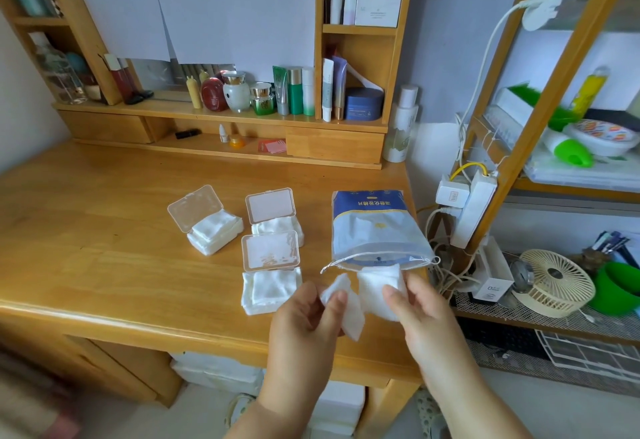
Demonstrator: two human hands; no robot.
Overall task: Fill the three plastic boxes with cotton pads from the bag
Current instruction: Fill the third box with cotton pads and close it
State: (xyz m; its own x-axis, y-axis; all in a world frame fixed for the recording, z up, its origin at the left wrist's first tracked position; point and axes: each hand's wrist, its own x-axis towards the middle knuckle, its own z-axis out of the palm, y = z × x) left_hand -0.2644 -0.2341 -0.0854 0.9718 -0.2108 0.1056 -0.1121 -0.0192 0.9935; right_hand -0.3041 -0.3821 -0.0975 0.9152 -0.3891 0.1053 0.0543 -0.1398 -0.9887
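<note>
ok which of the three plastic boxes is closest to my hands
The front box, at the desk's near edge just left of your left hand. The other two boxes sit farther back.

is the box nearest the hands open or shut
Open: the nearest box has its lid standing up, with cotton pads showing inside.

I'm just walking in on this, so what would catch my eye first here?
Two hands at the desk's near edge: the left hand pinches a few cotton pads, the right hand grips a stack at the bag mouth. Left of the bag, three open plastic boxes already hold pads.
</note>
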